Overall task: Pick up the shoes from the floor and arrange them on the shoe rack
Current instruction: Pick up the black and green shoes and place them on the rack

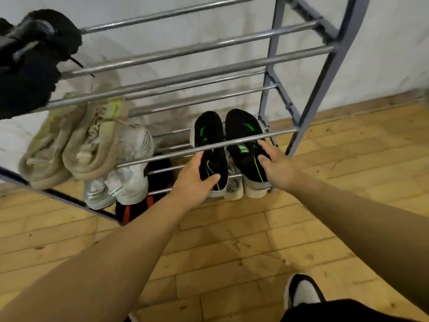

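Placement under way: left hand (pixel 192 180) grips the left sneaker (pixel 207 131), right hand (pixel 278 166) grips the right sneaker (pixel 241 129). Hands apart, the pair sitting at the right end of the shoe rack (pixel 185 79), low tier. Next, probably: square them up and let go.

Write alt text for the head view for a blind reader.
The left hand grips the left black sneaker and the right hand the right black sneaker, side by side on a lower tier of the metal shoe rack. Beige sneakers and white sneakers sit further left.
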{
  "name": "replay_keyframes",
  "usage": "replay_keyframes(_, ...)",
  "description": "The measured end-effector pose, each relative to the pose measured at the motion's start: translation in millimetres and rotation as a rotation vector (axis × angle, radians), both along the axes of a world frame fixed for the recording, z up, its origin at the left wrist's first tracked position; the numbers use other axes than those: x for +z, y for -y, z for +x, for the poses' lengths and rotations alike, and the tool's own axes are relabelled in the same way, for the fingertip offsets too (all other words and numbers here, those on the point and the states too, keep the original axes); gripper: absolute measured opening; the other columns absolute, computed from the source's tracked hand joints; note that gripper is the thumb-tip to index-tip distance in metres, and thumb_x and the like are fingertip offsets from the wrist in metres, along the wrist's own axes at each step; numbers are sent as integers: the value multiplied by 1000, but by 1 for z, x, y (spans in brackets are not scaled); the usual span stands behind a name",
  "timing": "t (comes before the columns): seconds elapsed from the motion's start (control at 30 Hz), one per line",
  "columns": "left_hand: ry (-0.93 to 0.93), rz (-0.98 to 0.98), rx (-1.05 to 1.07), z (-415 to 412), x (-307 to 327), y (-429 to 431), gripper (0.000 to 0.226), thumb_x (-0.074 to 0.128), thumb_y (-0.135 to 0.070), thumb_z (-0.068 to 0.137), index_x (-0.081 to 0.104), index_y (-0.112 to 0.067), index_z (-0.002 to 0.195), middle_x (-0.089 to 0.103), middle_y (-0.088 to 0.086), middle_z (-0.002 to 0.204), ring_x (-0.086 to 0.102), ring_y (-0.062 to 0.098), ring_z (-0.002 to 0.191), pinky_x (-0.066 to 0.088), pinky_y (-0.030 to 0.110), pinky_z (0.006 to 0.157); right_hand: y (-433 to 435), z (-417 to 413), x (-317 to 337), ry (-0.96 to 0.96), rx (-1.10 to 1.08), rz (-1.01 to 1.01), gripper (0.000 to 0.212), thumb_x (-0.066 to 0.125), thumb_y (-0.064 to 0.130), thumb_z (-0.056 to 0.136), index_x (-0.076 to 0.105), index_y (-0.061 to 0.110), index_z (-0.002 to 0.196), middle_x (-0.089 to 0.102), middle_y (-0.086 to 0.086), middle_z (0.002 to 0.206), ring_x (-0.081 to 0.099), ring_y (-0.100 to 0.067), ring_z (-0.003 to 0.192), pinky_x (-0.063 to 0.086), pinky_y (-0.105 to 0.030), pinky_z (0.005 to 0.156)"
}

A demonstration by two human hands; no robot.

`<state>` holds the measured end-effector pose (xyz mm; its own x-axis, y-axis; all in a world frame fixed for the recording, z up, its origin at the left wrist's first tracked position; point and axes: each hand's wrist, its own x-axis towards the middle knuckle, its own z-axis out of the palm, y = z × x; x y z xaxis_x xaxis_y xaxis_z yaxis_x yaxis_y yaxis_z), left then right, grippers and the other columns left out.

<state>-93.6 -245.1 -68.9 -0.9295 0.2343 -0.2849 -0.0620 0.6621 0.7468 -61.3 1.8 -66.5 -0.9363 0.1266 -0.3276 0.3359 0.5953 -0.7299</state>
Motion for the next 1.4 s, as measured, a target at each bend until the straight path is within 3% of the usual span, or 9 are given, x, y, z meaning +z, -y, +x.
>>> replay_keyframes(0.07,30,-186,-72,0,-9,-1,103,72,-65,84,6,-48,162,18,3,171,19,29,156,30,53,123,8,4,-17,-22,62,160,71,46,57,103,18,32,164,6,-4,173,5,-25,159,16,-44,125)
replay_keyframes(0.1,39,-246,-98,1,-12,-1,110,73,-71,79,2,-51,161,9,4,172,13,32,157,28,56,123,12,10,-24,-62,100,266,81,51,64,97,18,33,164,1,-5,172,0,-27,159,14,-47,125)
replay_keyframes(0.2,47,-211,-121,5,-14,0,121,80,-68,72,-2,-54,160,3,4,171,19,34,156,32,51,122,11,23,-41,-244,209,509,95,63,64,84,26,26,163,7,-21,169,11,-41,156,25,-55,123)
replay_keyframes(0.4,39,-235,-188,3,-11,3,126,87,-52,75,-6,-52,160,-1,4,172,26,32,155,39,46,118,12,16,-40,-231,181,419,95,74,45,87,20,29,164,0,-17,172,7,-37,158,31,-50,121)
replay_keyframes(0.7,-102,-38,-66,-2,-17,-35,115,88,-46,77,15,-34,164,28,-7,164,35,13,147,33,23,103,7,6,-31,-289,103,355,86,66,38,94,16,29,164,5,-7,173,1,-29,160,18,-50,127)
replay_keyframes(0.87,-91,-62,-73,-6,-25,-44,118,87,-51,76,11,-35,164,19,-6,169,30,18,152,38,41,119,8,8,-33,-310,84,381,79,63,32,98,21,23,164,14,-14,172,1,-35,160,11,-49,127)
replay_keyframes(1.07,-43,-43,-164,-10,-30,-34,109,78,-46,86,3,-38,165,12,-9,172,25,15,155,36,42,121,9,9,-41,-311,101,438,76,55,38,100,20,17,164,24,-21,168,3,-40,159,14,-54,128)
replay_keyframes(1.27,-50,-48,-174,-9,-30,-35,108,78,-40,89,2,-38,165,15,-8,172,24,14,155,32,29,116,9,17,-31,-281,93,400,78,59,35,100,17,17,164,21,-15,170,3,-36,160,16,-50,127)
replay_keyframes(1.4,-79,-264,-214,3,-11,-27,116,77,-56,84,-4,-37,165,11,-2,172,18,27,157,31,48,123,13,41,-9,-240,125,444,79,65,34,97,24,17,162,26,-13,167,15,-33,158,22,-46,127)
